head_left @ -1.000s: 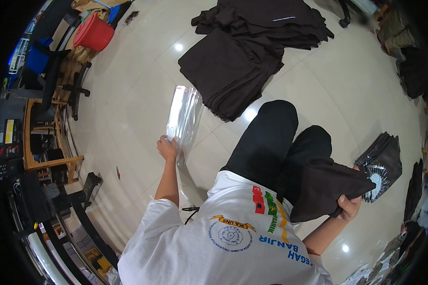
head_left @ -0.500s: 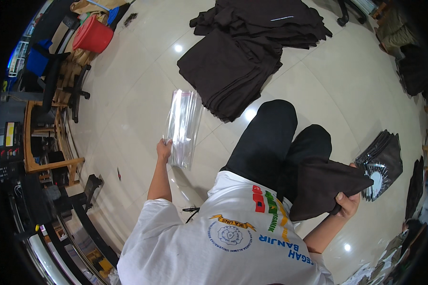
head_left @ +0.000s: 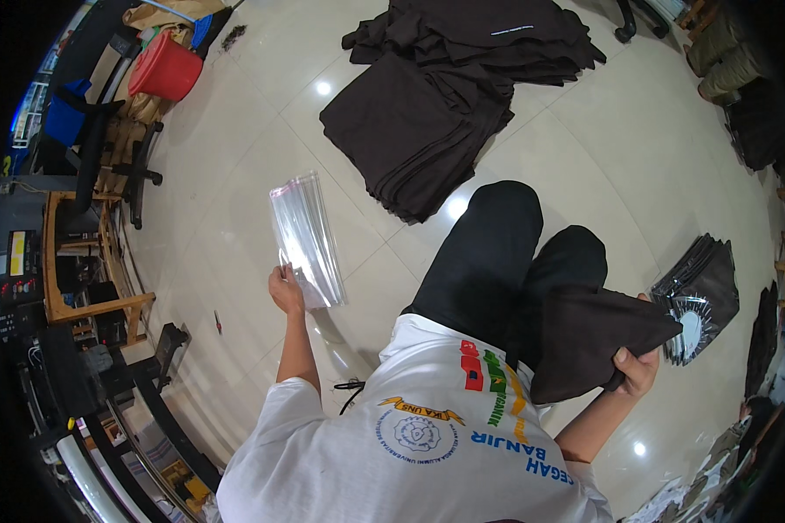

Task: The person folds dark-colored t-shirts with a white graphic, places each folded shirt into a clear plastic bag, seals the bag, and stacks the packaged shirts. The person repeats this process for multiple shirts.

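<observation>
1. Presently, the left hand (head_left: 286, 289) is closed around the lower end of a clear, flat plastic bag (head_left: 305, 237), held raised above the glossy cream tiled floor (head_left: 235, 174).
2. The right hand (head_left: 638, 368) grips a folded dark brown cloth garment (head_left: 591, 342), fingers clamped on its lower edge, beside the person's knees.
3. A stack of folded dark brown garments (head_left: 414, 135) lies on the floor ahead.
4. Bagged dark garments (head_left: 705, 288) lie just right of the held one.
5. A red plastic bucket (head_left: 166, 70) stands far left.
</observation>
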{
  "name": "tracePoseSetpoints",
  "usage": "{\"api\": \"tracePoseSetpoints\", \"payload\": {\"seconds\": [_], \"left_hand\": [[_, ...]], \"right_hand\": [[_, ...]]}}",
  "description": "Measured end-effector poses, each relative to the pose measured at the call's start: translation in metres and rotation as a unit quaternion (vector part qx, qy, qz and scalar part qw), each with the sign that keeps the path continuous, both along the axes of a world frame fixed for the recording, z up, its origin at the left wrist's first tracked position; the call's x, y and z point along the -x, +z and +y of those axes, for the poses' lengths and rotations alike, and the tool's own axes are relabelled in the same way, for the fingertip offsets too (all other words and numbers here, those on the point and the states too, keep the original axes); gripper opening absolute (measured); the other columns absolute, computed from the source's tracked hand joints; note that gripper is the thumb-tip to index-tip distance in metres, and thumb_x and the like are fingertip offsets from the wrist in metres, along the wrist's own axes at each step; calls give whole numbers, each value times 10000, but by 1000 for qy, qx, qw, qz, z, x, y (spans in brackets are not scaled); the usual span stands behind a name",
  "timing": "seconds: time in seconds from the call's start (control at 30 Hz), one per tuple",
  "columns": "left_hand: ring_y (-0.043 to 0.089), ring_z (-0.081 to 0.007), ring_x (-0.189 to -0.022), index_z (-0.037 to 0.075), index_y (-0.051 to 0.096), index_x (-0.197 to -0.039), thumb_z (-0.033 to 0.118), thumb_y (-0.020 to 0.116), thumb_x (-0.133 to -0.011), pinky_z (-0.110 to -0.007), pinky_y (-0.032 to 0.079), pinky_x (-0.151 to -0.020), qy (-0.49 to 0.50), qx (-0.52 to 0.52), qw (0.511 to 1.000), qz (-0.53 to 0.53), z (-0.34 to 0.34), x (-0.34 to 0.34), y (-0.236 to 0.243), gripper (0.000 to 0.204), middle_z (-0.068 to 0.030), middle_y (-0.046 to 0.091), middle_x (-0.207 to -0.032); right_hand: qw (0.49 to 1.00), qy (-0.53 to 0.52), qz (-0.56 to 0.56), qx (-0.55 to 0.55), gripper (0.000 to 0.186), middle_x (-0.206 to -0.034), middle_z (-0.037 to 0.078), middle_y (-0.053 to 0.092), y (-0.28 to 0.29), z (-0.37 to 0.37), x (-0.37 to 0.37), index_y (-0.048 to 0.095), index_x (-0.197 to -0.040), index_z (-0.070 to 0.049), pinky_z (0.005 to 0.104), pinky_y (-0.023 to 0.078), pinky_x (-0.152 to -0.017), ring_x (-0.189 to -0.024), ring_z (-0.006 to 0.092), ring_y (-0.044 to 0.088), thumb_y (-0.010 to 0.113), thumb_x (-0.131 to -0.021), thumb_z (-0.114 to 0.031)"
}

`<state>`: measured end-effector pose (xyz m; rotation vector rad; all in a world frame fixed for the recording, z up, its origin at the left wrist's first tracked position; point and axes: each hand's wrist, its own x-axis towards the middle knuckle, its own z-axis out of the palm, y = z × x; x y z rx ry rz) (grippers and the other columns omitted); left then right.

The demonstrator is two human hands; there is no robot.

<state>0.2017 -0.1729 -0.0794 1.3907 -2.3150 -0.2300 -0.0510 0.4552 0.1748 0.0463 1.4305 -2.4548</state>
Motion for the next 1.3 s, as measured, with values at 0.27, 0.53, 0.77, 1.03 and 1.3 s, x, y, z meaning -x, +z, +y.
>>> {"api": "tracePoseSetpoints", "payload": {"seconds": [0.27, 0.53, 0.77, 1.03, 1.3], "left_hand": [[670, -211, -685, -20, 711, -1032, 151, 682, -1021, -348, 535, -679, -154, -163, 968, 114, 46, 81, 88, 174, -137, 745, -886], [616, -93, -692, -22, 676, -963, 195, 697, -1033, -266, 532, -648, -129, -273, 935, 186, 54, 106, 85, 229, -48, 681, -811], [611, -77, -634, 93, 593, -1335, 166, 608, -1052, -252, 516, -541, -193, -431, 873, 120, 141, 189, 212, 292, -46, 646, -856], [680, -174, -966, 67, 541, -1355, 205, 657, -1053, -328, 586, -866, -242, -771, 542, 232, 365, 264, 160, 352, -83, 667, -1054], [649, -219, -1151, 8, 587, -1326, 194, 698, -1010, -354, 527, -992, -320, -720, 578, 213, 367, 282, 134, 383, -124, 685, -1197]], "right_hand": [[1000, 8, -13, 18, 891, -1399, 240, 617, 2, -6, -2, 469, -1486, 107, 492, 426, -1167, -1300, 362, 613, 862, -691, 23], [999, 21, 12, 31, 843, -1387, 235, 630, 8, 2, -2, 507, -1451, 105, 477, 446, -1144, -1284, 349, 628, 864, -690, 34], [998, 9, 20, 61, 902, -1406, 227, 627, 14, 4, 2, 467, -1474, 135, 468, 422, -1174, -1283, 349, 634, 875, -679, 12], [982, 139, -120, 50, 820, -1432, 202, 611, 36, -29, 42, 421, -1513, 119, 429, 450, -1160, -1290, 312, 632, 792, -791, -3], [946, 194, -248, 79, 720, -1414, 158, 633, -64, -20, 35, 454, -1546, 9, 394, 501, -1112, -1263, 267, 655, 700, -872, 75]]}}
